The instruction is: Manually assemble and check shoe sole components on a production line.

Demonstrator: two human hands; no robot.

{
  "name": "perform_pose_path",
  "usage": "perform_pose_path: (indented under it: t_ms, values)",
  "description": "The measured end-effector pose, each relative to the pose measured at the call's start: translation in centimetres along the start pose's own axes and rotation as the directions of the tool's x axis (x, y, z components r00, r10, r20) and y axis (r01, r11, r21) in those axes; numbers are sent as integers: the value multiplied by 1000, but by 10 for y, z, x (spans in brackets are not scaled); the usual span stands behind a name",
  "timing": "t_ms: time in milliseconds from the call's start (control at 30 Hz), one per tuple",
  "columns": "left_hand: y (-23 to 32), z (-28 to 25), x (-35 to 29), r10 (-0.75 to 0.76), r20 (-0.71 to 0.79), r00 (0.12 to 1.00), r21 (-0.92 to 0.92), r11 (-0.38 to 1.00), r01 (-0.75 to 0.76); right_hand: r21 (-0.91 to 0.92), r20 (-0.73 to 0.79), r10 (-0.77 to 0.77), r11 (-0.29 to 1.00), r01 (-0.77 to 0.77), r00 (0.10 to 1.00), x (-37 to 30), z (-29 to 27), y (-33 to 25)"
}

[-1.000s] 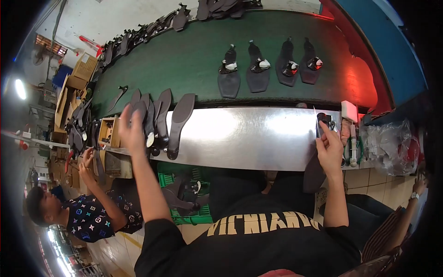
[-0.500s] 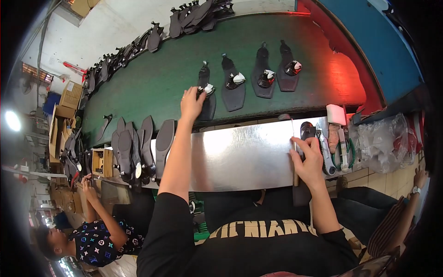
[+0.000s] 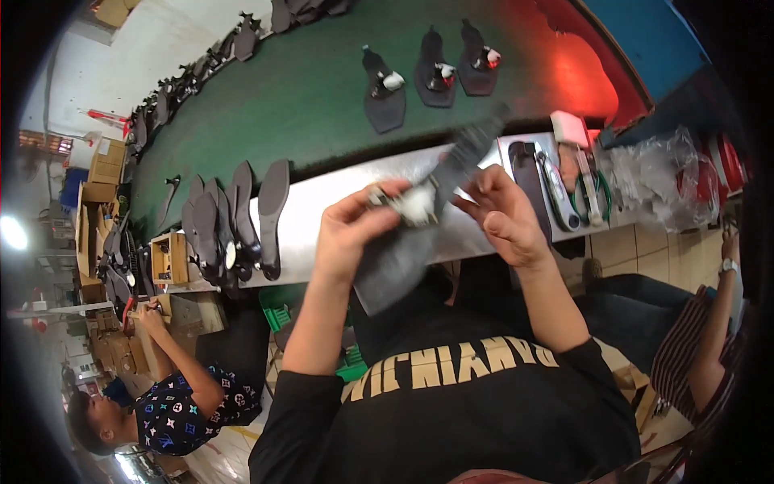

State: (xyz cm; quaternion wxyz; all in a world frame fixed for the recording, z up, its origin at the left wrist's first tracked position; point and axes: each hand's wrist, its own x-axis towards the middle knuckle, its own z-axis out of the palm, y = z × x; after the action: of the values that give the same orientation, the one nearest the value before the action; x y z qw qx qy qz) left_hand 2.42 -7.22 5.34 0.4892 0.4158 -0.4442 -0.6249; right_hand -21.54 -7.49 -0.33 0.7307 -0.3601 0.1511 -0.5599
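A dark sandal [image 3: 393,270] with a square toe and a white piece on its strap hangs tilted over the metal strip's near edge, blurred by motion. My left hand [image 3: 347,234] is closed on its strap, thumb and fingers around the white piece. On the other side of the sandal, my right hand [image 3: 516,222] has its fingers apart and loosely bent, close to the upper part; whether they touch it is unclear. Three similar sandals, a left one [image 3: 384,109], a middle one [image 3: 434,87] and a right one [image 3: 481,79], lie on the green tabletop [image 3: 306,113].
Several dark soles [image 3: 274,206] stand at the left end of the metal strip [image 3: 314,198], beside a small wooden box [image 3: 168,256]. A cutter [image 3: 556,194], green-handled scissors [image 3: 603,198], a white block [image 3: 569,127] and plastic bags [image 3: 657,185] are at right. People sit on both sides.
My left hand has lifted the leftmost sandal off the green tabletop and brought it toward me. My right hand has left the thin upright tool and moved up beside the sandal. The view has shifted.
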Motion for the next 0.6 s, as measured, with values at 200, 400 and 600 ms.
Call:
perform_pose_path:
  t_ms: [200, 400, 600]
  values:
    - [-34, 0, -53, -8, 37, 999, -323, 946, 19, -100, 11, -78, 992, 79, 997, 1, 50, -9]
    - [-42, -10, -69, -36, -62, 997, -362, 932, 11, -772, 46, 11, 635, 29, 999, -39, 63, -6]
    - [-46, -10, -71, 16, -108, 994, -347, 936, -52, -774, 12, -30, 632, 29, 999, -47, 75, 6]
